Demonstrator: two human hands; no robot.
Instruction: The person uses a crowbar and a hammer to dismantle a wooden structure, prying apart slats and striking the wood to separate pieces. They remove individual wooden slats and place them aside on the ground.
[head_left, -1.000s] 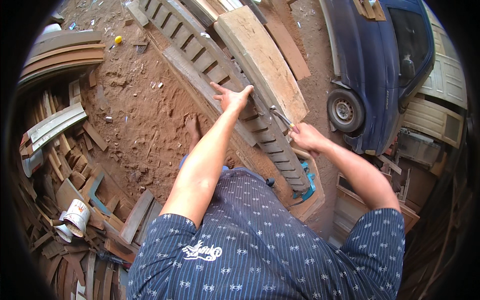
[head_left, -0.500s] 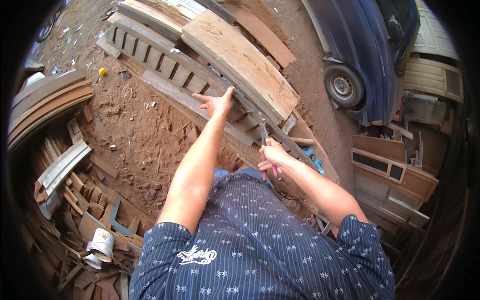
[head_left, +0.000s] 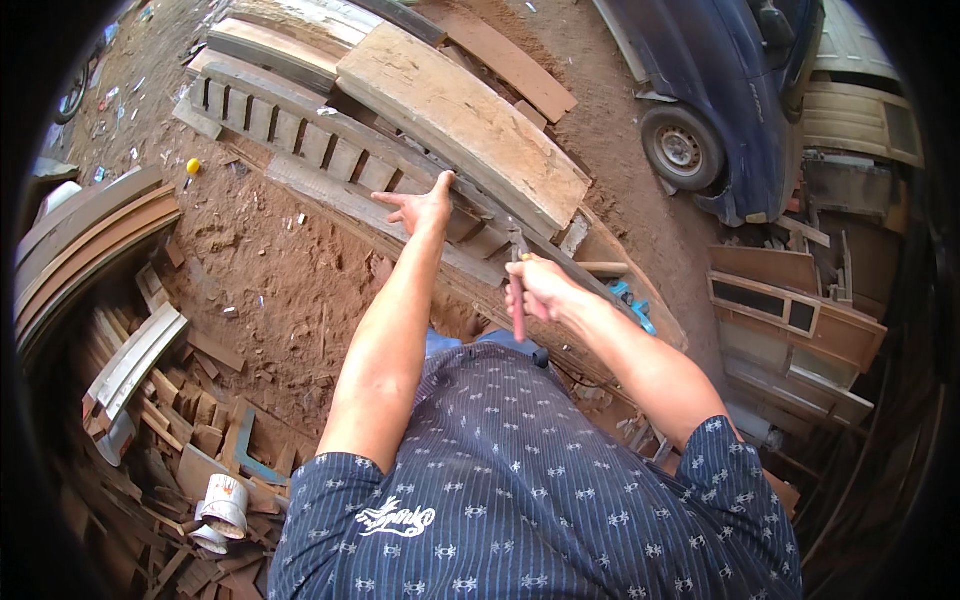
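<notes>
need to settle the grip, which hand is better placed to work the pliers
Probably the right hand: it grips the pliers near the slatted wood; the left hand is spread over that wood.

Dirt (head_left: pixel 275 265) is leaving room left of the frame (head_left: pixel 345 159); the plank (head_left: pixel 465 130) is blocking its right. The left hand (head_left: pixel 422 210) and pliers (head_left: pixel 517 305) are obstructing the way over it. Between plank and car (head_left: pixel 735 110), dirt is offering passage.

A dark blue car (head_left: pixel 745 130) stands on reddish dirt ground (head_left: pixel 265 275).
</notes>
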